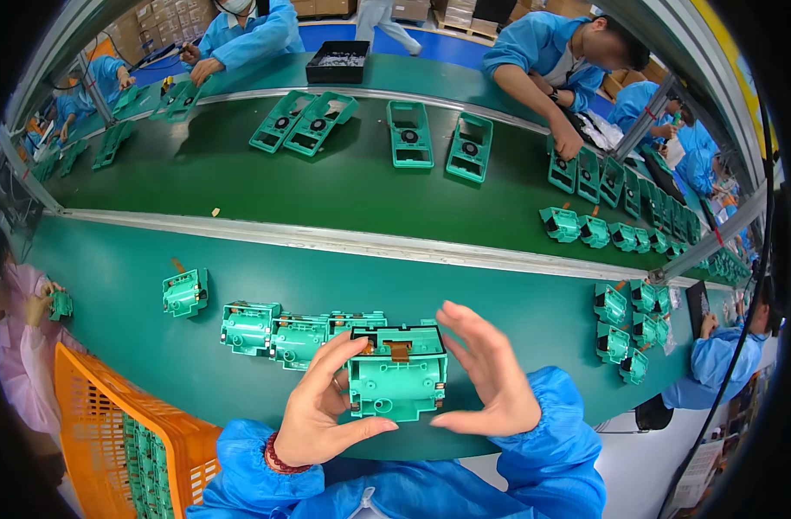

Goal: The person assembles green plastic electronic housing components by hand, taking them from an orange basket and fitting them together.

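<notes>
Green tabletop [127, 285] runs up to a pale metal rail [326, 244] at its far edge. Above the middle of its near edge, the left hand [313, 419] grips a green housing [400, 383], thumb low, fingers at upper left. The right hand [502, 400] is open, curved beside the housing's right side; contact is unclear. Similar housings [247, 329] sit just beyond; an orange crate [183, 424] stands by the near left edge.

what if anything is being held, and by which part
The left hand holds a green housing by its left side; the right hand is open at its right side, contact unclear.
</notes>
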`<state>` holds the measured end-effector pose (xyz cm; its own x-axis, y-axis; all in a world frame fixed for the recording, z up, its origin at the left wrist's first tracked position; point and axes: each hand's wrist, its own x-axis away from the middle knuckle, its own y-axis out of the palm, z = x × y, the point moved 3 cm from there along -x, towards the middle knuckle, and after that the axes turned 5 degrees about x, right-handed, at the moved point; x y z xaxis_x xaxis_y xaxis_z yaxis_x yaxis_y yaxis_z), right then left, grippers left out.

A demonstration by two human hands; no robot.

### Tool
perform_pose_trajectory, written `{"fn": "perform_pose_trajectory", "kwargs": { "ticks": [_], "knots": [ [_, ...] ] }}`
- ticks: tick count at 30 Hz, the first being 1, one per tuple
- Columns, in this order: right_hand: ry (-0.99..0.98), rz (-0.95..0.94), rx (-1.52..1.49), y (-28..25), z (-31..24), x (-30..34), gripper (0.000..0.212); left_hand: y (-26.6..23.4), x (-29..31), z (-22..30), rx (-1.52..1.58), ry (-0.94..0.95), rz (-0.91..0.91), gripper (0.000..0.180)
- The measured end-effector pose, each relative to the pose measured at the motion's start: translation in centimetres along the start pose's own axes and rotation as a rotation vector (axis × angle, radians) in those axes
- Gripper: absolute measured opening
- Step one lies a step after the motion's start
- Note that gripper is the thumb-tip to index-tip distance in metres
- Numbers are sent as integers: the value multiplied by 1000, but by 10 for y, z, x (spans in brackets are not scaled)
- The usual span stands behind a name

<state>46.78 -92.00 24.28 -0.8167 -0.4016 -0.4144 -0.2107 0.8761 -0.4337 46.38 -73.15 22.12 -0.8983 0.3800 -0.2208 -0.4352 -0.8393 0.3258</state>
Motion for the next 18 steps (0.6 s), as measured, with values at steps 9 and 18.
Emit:
{"fn": "perform_pose_trajectory", "kwargs": {
  "ticks": [9,18],
  "knots": [
    [550,-12,-1234,29,36,29,50,4,4,-6,30,-68,-27,79],
    [-4,-26,203,11,14,28,89,8,18,-28,-255,-151,18,74]
  ]
}}
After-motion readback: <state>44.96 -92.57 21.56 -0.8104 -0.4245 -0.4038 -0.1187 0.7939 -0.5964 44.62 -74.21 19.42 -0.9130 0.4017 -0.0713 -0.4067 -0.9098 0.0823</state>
